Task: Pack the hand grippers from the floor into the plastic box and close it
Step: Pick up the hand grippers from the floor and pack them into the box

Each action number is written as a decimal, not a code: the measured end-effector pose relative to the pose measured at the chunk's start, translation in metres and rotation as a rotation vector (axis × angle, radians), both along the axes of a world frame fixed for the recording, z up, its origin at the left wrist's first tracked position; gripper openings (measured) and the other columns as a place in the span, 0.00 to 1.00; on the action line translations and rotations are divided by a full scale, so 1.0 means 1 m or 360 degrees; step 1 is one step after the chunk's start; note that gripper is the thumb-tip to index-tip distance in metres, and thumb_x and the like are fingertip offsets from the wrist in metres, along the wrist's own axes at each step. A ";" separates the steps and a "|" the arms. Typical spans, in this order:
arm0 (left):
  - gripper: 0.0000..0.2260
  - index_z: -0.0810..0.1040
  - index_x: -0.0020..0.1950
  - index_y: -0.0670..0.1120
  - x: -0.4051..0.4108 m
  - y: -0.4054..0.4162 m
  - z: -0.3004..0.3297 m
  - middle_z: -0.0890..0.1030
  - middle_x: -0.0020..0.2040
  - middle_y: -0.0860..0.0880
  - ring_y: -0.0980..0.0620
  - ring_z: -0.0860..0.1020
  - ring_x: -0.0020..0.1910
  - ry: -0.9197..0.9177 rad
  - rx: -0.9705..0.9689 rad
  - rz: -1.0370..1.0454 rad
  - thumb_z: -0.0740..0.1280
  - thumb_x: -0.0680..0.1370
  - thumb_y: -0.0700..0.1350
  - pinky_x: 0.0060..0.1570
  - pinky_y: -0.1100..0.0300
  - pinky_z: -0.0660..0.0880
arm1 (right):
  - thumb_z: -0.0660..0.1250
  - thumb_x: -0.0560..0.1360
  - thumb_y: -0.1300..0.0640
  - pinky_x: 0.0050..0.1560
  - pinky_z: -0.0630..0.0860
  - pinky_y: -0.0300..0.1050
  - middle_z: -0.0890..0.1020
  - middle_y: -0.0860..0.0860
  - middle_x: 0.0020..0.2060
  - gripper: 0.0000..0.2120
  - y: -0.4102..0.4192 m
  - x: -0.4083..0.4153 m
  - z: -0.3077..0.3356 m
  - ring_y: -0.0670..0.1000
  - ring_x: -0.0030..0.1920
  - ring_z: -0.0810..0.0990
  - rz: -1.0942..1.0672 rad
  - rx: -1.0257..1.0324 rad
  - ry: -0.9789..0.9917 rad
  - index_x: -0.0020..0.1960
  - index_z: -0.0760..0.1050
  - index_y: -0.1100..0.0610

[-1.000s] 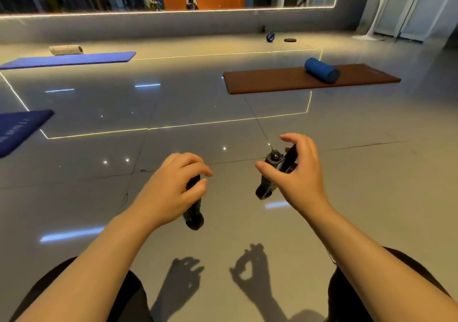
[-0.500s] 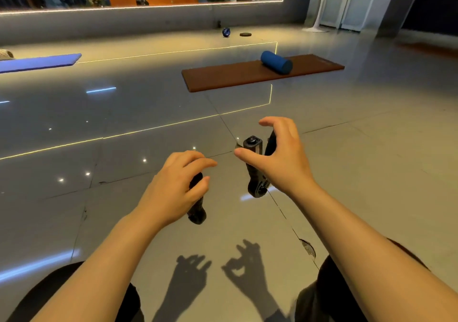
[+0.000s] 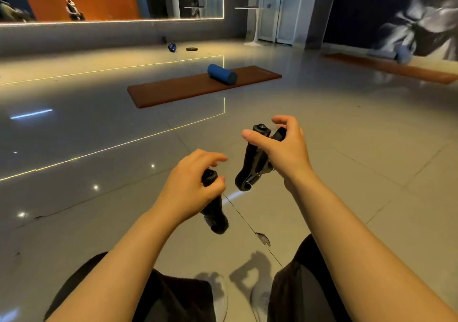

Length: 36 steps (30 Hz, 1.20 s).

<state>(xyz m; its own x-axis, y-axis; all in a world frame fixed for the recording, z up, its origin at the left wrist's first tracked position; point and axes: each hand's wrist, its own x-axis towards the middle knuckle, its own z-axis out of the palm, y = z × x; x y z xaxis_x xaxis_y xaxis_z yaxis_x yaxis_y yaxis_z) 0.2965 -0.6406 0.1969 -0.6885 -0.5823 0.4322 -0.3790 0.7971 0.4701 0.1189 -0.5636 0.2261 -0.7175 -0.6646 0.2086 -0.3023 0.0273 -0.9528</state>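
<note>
Head view, one moment. The glossy tiled floor (image 3: 347,163) filled most of the frame; its far reaches lay in glare and reflection, and the right background was smeared beyond reading. A brown exercise mat (image 3: 188,87) lay well ahead, long axis running left to right, with a blue foam roller (image 3: 222,74) resting across its right half. Both forearms entered from the bottom edge, cut off below the elbow, above dark trouser legs and pale shoes that were partly hidden and blurred.

The right hand (image 3: 285,153) was curled around the right hand gripper (image 3: 255,163), thumb stretched across the front and fingers hooked behind the upper handle ends. This gripper was held in the air above the floor, long axis near upright and leaning slightly right at the top; its rounded coil end pointed down and toward the viewer, its two handle tips up. The rear handle was largely covered by the palm.

The left hand (image 3: 190,187) was wrapped around the left hand gripper (image 3: 214,212), lower than and just beside the other, the two grippers apart. Only a short top stub and a ridged lower handle end emerged from the fist; the axis ran from upper left down to lower right. Whether its second handle was squeezed closed could not be told. No plastic box fell within the frame.
</note>
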 end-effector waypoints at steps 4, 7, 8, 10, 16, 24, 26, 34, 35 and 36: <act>0.20 0.71 0.68 0.55 -0.027 -0.007 -0.008 0.73 0.61 0.52 0.51 0.71 0.58 -0.0181 -0.0216 -0.0101 0.57 0.76 0.53 0.52 0.62 0.65 | 0.76 0.60 0.38 0.55 0.77 0.56 0.70 0.49 0.61 0.33 0.017 -0.004 0.002 0.53 0.59 0.72 -0.0097 0.0070 0.0049 0.59 0.66 0.44; 0.17 0.72 0.67 0.54 -0.047 0.001 -0.001 0.73 0.62 0.51 0.53 0.68 0.59 -0.0088 -0.0178 -0.0220 0.58 0.78 0.50 0.52 0.61 0.63 | 0.75 0.60 0.37 0.53 0.78 0.55 0.71 0.49 0.62 0.34 0.037 -0.014 0.003 0.54 0.59 0.72 -0.0226 0.0166 0.0059 0.61 0.66 0.44; 0.19 0.73 0.66 0.54 -0.052 0.004 0.001 0.73 0.61 0.52 0.55 0.67 0.58 -0.0040 -0.0132 -0.0265 0.56 0.77 0.53 0.52 0.61 0.62 | 0.75 0.61 0.37 0.52 0.78 0.54 0.70 0.50 0.62 0.34 0.047 -0.017 0.003 0.54 0.59 0.72 -0.0285 0.0194 0.0068 0.61 0.65 0.45; 0.20 0.75 0.64 0.53 -0.059 0.009 0.003 0.73 0.60 0.52 0.57 0.66 0.56 0.0048 -0.0074 -0.0361 0.54 0.75 0.55 0.53 0.62 0.61 | 0.76 0.61 0.38 0.53 0.78 0.56 0.70 0.50 0.61 0.34 0.064 -0.020 0.005 0.54 0.58 0.72 -0.0414 0.0242 0.0073 0.61 0.65 0.45; 0.18 0.78 0.60 0.51 -0.090 0.026 0.011 0.74 0.59 0.52 0.50 0.71 0.59 0.0118 -0.0022 -0.0555 0.59 0.74 0.55 0.54 0.58 0.66 | 0.76 0.62 0.40 0.55 0.76 0.56 0.68 0.48 0.60 0.31 0.110 -0.041 0.012 0.52 0.58 0.71 -0.0776 0.0121 0.0010 0.59 0.67 0.46; 0.20 0.77 0.60 0.52 -0.155 0.050 -0.009 0.73 0.59 0.53 0.53 0.71 0.58 -0.0050 -0.0072 -0.0789 0.63 0.70 0.57 0.52 0.60 0.67 | 0.76 0.64 0.44 0.43 0.70 0.41 0.65 0.48 0.63 0.32 0.160 -0.081 -0.029 0.48 0.50 0.70 -0.0988 0.0506 -0.0008 0.62 0.66 0.48; 0.24 0.77 0.59 0.53 -0.173 0.062 -0.015 0.74 0.58 0.54 0.54 0.71 0.57 -0.0118 -0.0102 -0.0915 0.57 0.68 0.61 0.51 0.61 0.67 | 0.74 0.65 0.42 0.44 0.67 0.39 0.64 0.47 0.63 0.32 0.172 -0.091 -0.021 0.47 0.52 0.68 -0.0968 0.0557 0.0208 0.63 0.66 0.49; 0.16 0.77 0.58 0.53 -0.229 0.146 -0.017 0.73 0.57 0.56 0.56 0.70 0.57 -0.0097 -0.0038 -0.1346 0.69 0.71 0.53 0.51 0.63 0.66 | 0.75 0.65 0.44 0.42 0.67 0.34 0.64 0.46 0.62 0.29 0.243 -0.080 -0.004 0.46 0.56 0.66 -0.1159 0.0473 0.0205 0.61 0.68 0.48; 0.16 0.77 0.58 0.53 -0.233 0.157 -0.018 0.73 0.56 0.57 0.56 0.71 0.56 -0.0081 -0.0015 -0.1396 0.69 0.71 0.53 0.50 0.63 0.67 | 0.75 0.65 0.44 0.40 0.65 0.32 0.64 0.45 0.62 0.29 0.256 -0.075 -0.003 0.45 0.55 0.66 -0.1213 0.0479 0.0202 0.61 0.68 0.48; 0.15 0.77 0.57 0.52 -0.236 0.169 -0.019 0.72 0.55 0.57 0.56 0.71 0.55 -0.0076 0.0004 -0.1448 0.70 0.71 0.52 0.50 0.63 0.68 | 0.75 0.65 0.44 0.39 0.63 0.31 0.64 0.45 0.62 0.29 0.269 -0.069 -0.002 0.45 0.55 0.65 -0.1270 0.0493 0.0192 0.61 0.68 0.48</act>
<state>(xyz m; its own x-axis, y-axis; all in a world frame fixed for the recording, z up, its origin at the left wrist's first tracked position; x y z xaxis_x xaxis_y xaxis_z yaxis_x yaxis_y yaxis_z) 0.0609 -0.4713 0.1779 -0.8999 0.1937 0.3907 0.3766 0.7970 0.4722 0.0503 -0.2941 0.2237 -0.9785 -0.0107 0.2061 -0.1807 0.5274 -0.8302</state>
